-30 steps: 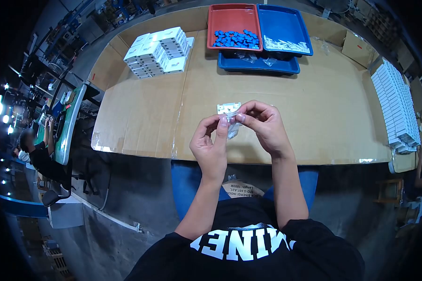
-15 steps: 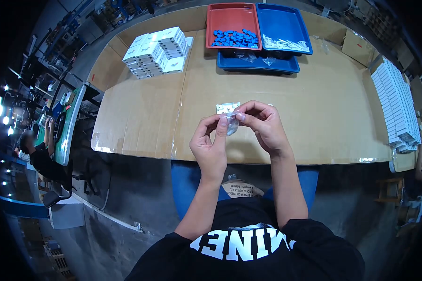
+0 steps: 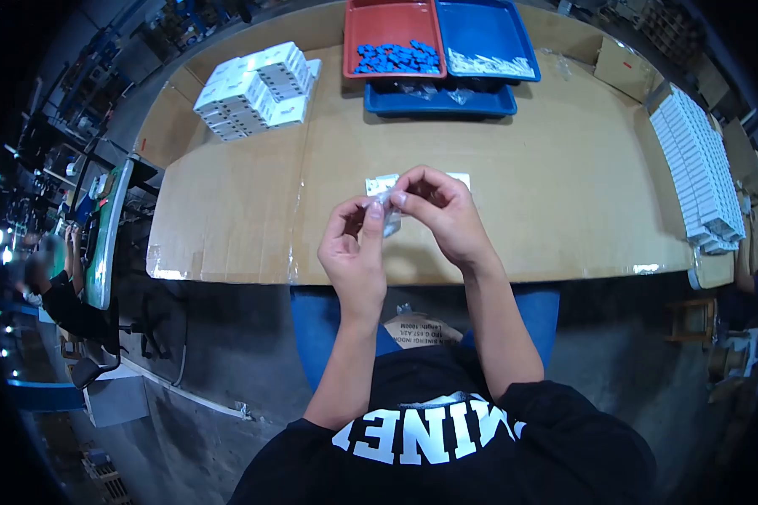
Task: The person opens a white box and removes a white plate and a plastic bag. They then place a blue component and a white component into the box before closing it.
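Between my two hands is a small clear plastic bag (image 3: 391, 224), held up above the near half of the table; what is inside it is too small to make out. My left hand (image 3: 354, 244) pinches its left upper edge between thumb and fingers. From the other side, my right hand (image 3: 442, 215) pinches the top edge, fingertips close to the left thumb. Just behind the hands lies a white piece (image 3: 381, 183) on the cardboard, partly covered by them. Another white bit (image 3: 461, 179) shows beyond the right hand.
Stacked white boxes (image 3: 253, 91) stand at the back left. A red tray (image 3: 393, 21) of blue parts and a blue tray (image 3: 484, 25) of white parts rest over a lower blue tray (image 3: 442, 104). White units (image 3: 697, 168) line the right edge. A person (image 3: 72, 295) sits far left.
The whole view has shifted, so the table and trays sit further left and up. Both hands still pinch the bag, and a white bit beyond the right hand shows more.
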Motion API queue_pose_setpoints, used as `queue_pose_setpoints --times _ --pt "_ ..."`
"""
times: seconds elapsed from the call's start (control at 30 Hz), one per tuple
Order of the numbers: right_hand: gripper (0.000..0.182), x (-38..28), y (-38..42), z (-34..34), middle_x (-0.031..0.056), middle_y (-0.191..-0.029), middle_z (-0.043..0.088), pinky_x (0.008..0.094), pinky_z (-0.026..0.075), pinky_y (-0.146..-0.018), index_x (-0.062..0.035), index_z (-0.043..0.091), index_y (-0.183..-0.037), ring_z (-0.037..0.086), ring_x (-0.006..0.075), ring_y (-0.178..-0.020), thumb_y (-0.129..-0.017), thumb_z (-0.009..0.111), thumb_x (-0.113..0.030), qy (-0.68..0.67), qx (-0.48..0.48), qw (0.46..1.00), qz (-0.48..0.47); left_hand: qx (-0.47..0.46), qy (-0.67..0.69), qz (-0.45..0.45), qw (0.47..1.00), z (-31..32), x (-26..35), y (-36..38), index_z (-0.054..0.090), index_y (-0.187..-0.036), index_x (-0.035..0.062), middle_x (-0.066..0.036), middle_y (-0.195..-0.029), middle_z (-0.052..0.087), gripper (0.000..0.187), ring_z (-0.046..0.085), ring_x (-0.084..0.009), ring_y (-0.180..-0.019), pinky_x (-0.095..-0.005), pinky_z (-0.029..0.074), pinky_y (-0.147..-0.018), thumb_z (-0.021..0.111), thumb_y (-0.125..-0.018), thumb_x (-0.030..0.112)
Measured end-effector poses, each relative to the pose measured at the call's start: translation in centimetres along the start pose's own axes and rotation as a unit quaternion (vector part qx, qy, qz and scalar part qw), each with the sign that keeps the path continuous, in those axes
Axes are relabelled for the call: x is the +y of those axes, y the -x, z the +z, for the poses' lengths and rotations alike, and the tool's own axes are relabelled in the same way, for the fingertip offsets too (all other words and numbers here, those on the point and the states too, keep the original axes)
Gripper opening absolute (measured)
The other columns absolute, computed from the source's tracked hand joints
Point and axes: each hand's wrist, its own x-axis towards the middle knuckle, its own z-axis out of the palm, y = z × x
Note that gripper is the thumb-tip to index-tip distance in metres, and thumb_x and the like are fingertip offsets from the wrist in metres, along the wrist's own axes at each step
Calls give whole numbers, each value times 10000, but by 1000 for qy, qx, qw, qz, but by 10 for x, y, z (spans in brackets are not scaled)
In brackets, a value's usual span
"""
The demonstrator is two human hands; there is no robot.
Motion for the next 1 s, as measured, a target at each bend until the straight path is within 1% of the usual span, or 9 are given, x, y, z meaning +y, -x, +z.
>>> queue_pose_setpoints --times 0.2,0.3,0.37,0.43,0.57,0.63,0.77,0.83,1.0 --pt "121 0 3 3 25 -997 702 257 549 -849 1 691 -1068 664 86 -943 -972 721 -66 2 -28 1000 -3 -15 25 2 1000 -3 -6 5 644 -1124 -28 -58 -1049 690 162 642 -96 -972 -253 529 -858 675 -1024 95" --pt "126 -1 3 2 23 -1002 702 251 552 -844 2 688 -1077 665 80 -945 -974 717 -64 2 -29 1000 2 -21 42 -1 999 -2 -5 5 651 -1123 -23 -78 -1073 704 150 661 -114 -1000 -250 524 -887 668 -1023 87" --pt "127 -3 3 3 22 -1004 702 248 552 -843 2 687 -1080 666 77 -946 -975 714 -63 5 -31 999 7 -23 32 -18 999 -1 -2 5 650 -1126 -25 -46 -1023 692 166 638 -91 -962 -256 525 -856 688 -1017 95" --pt "106 -6 4 3 24 -1011 693 283 534 -871 -8 686 -1059 650 97 -959 -966 713 -51 9 -35 999 18 -26 36 -18 999 -3 -1 5 655 -1118 -24 -45 -1022 694 159 638 -89 -962 -256 524 -858 689 -1017 94" --pt "111 -5 5 3 25 -1009 692 284 534 -866 -8 686 -1062 650 103 -956 -962 717 -45 -5 -42 999 16 -43 59 -15 997 -6 -1 5 668 -1092 -19 -48 -1033 702 139 643 -88 -961 -252 522 -860 694 -1014 93" --pt "107 -3 6 1 32 -1011 697 288 536 -865 -3 691 -1045 654 112 -956 -954 729 -44 2 -58 998 -16 -50 71 -23 996 -8 1 6 671 -1097 -18 -52 -1037 707 141 646 -91 -958 -250 522 -860 696 -1012 92" --pt "133 -8 5 -1 25 -985 707 265 548 -855 9 701 -1062 672 95 -945 -957 737 -65 15 -57 998 -22 -50 101 -69 991 -9 -1 6 681 -1136 -6 -67 -1062 714 159 660 -98 -973 -253 532 -868 668 -1029 111" --pt "120 -5 6 -2 37 -969 722 274 548 -865 6 720 -1039 677 108 -952 -945 750 -62 17 -27 999 0 -46 105 -77 990 -10 -2 5 683 -1139 -2 -60 -1052 714 167 658 -93 -962 -249 529 -864 663 -1035 127" --pt "111 -4 7 -1 55 -964 735 290 550 -877 -6 733 -1023 685 127 -938 -929 763 -59 -1 -12 999 33 -47 107 -91 989 -15 -4 4 687 -1135 7 -43 -1021 711 183 653 -84 -930 -240 523 -848 654 -1046 163"
